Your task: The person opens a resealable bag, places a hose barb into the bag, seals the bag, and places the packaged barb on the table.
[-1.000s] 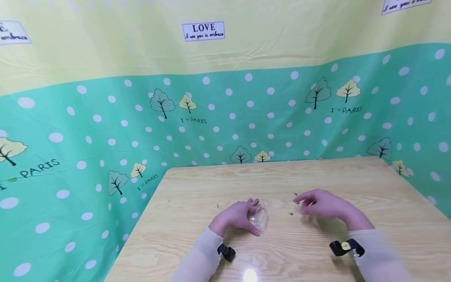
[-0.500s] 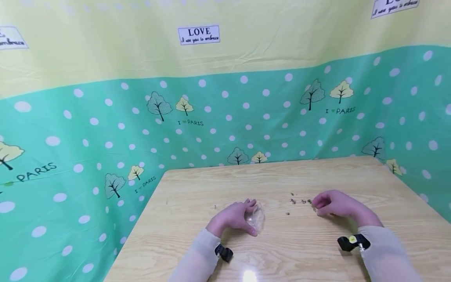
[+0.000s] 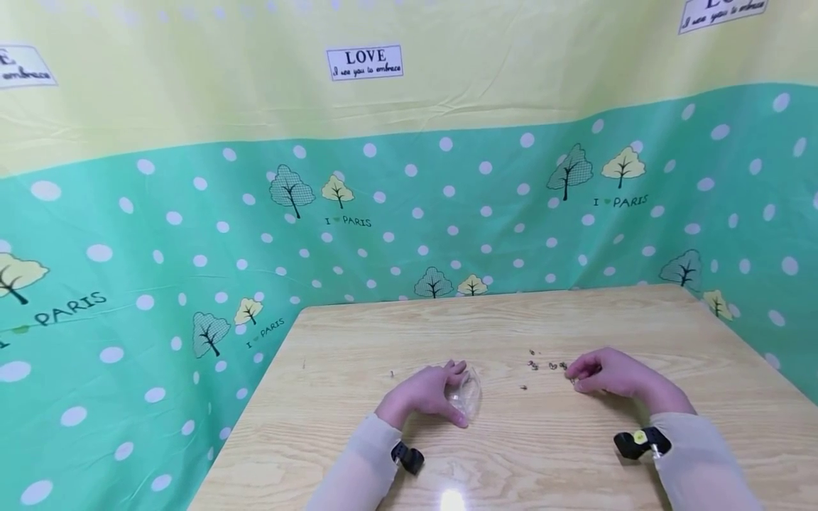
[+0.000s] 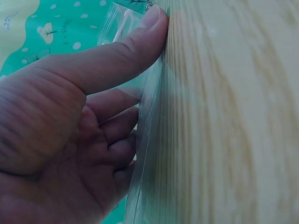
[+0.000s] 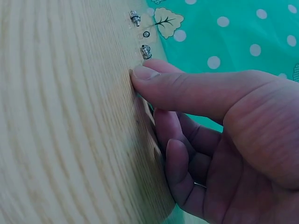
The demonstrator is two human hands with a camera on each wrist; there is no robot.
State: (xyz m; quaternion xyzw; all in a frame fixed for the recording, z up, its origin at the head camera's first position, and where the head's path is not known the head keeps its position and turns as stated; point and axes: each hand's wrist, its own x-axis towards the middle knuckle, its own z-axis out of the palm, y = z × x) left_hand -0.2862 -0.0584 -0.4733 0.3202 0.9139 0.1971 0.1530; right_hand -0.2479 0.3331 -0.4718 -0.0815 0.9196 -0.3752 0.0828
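Observation:
My left hand rests on the table around a clear plastic bag, thumb on the near side and fingers on the far side. In the left wrist view the thumb of that hand lies over the transparent film. My right hand is low on the tabletop, thumb and index fingertips close together at a small metal part. Several similar parts lie just left of it. The right wrist view shows metal pieces beyond the fingertips of this hand, which hide what is between them.
Between the hands, a small dark part lies alone, with others farther back. Another small piece is left of the bag. The wooden table ends at a green and yellow patterned curtain.
My right hand has moved right and slightly down, uncovering several metal parts, and its thumb and index finger have drawn together. The left hand still holds the bag.

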